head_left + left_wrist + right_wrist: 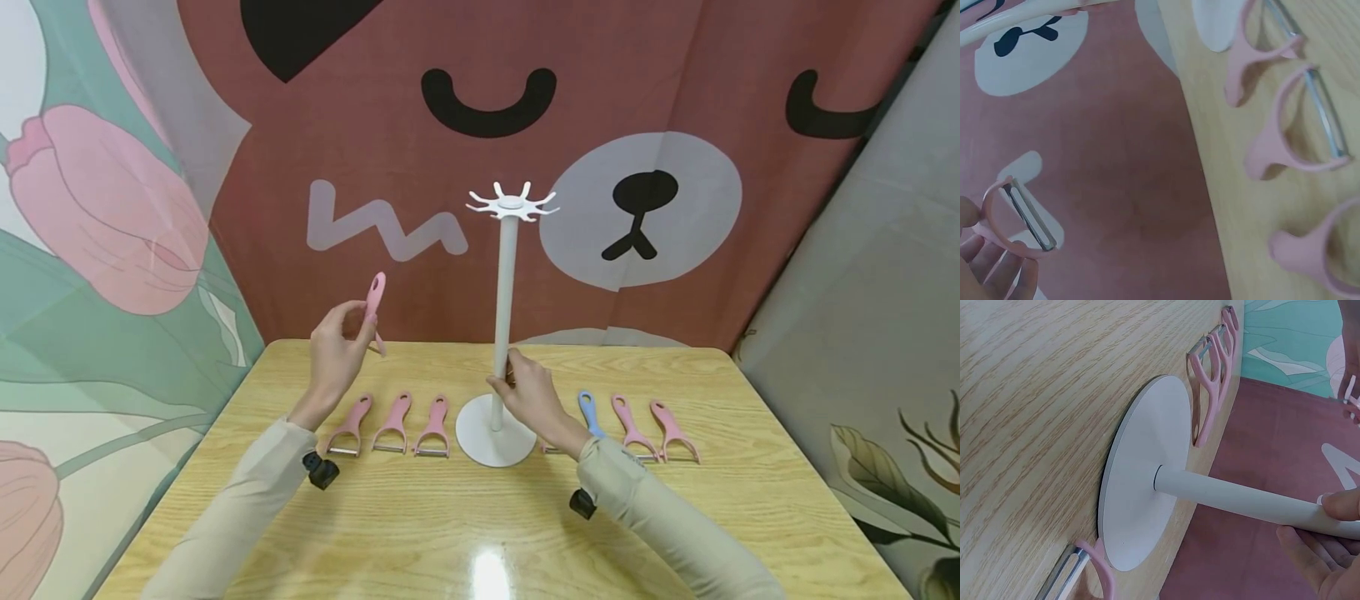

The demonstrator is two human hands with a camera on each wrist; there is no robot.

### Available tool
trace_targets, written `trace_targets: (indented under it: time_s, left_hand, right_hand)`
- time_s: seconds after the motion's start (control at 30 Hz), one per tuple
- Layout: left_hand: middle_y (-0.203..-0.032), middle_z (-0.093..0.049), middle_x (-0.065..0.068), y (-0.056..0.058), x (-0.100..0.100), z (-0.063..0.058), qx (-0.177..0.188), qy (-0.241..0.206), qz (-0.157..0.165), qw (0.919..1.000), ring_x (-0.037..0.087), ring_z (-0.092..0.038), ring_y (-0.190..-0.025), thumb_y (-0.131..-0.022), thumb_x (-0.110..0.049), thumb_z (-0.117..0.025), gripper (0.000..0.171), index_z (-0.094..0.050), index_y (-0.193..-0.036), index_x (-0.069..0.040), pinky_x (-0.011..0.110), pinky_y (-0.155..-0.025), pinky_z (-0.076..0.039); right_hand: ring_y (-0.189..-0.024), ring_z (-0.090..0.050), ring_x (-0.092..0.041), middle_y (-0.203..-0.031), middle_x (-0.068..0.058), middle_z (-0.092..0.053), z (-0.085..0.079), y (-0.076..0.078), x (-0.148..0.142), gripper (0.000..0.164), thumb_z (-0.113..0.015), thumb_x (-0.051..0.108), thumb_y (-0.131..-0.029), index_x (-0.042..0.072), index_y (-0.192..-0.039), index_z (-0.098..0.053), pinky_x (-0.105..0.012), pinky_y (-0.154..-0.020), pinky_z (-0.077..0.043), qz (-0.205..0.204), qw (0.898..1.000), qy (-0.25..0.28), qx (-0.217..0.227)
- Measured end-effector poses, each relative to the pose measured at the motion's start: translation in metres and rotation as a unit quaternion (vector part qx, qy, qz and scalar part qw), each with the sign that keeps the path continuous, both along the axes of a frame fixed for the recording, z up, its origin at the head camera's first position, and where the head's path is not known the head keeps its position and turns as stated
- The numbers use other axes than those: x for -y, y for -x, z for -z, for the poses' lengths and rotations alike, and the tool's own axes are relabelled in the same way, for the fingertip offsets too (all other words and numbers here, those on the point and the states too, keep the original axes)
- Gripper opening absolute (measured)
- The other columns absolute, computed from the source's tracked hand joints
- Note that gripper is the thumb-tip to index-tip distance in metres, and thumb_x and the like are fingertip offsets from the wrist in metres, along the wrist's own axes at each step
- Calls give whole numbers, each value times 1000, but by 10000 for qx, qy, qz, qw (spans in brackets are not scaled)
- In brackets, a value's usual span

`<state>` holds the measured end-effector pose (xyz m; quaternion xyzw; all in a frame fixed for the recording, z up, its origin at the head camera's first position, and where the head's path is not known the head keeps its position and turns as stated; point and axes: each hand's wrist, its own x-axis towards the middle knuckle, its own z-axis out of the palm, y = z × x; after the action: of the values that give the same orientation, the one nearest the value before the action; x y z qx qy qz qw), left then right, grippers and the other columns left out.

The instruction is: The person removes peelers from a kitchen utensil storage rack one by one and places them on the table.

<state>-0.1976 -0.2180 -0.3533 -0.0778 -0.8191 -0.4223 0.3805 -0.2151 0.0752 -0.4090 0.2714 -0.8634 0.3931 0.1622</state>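
Note:
My left hand (pixel 335 354) pinches a pink Y-shaped peeler (pixel 377 292) in the air above the back left of the table, handle upward. In the left wrist view, its metal blade (pixel 1038 229) points away from the fingers. My right hand (pixel 534 393) grips the lower part of the white pole (pixel 506 292) of an upright stand; thumb and fingers wrap it in the right wrist view. The stand's round base (pixel 480 446) sits on the table, and a ring of white hooks (pixel 511 202) tops the pole, with nothing hanging on them.
Left of the base lie three pink peelers (pixel 439 408) in a row. To its right lie two pink peelers (pixel 667 421) and a blue handle (pixel 587 408), partly hidden by my right wrist. A printed curtain (pixel 375 150) hangs behind the wooden table (pixel 420 533).

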Motion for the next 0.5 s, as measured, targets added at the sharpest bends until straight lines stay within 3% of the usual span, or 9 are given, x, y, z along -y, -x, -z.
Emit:
trace_targets:
  time_s: [0.1, 0.27, 0.5]
  left_hand:
    - [-100, -69, 18, -4, 6, 5, 92, 143, -227, 9996, 32, -69, -84, -91, -5, -71, 25, -66, -113, 6, 22, -72, -53]
    - [-100, -69, 18, -10, 18, 16, 482, 250, -476, 9974, 31, -69, -88, -93, -7, -69, 24, -67, -113, 5, 27, -70, -55]
    - [-100, -69, 19, -18, 33, 30, 836, 497, -759, 9924, 35, -70, -85, -94, -10, -67, 23, -68, -112, 5, 47, -70, -56]
  right_hand:
    - [-68, -68, -19, -79, -10, -65, 0, 1, 0, 21, -77, 6, -87, -1, -96, -59, -27, -57, -55, -10, 10000, 14, -7]
    - [-68, -68, -19, -78, -10, -65, 1, 1, 0, 21, -77, 6, -87, -1, -96, -59, -27, -56, -55, -14, 10000, 15, -7]
    - [-69, -68, -20, -80, -11, -65, 1, 1, 0, 21, -76, 7, -87, -1, -96, -59, -26, -57, -55, -27, 10000, 6, 12]
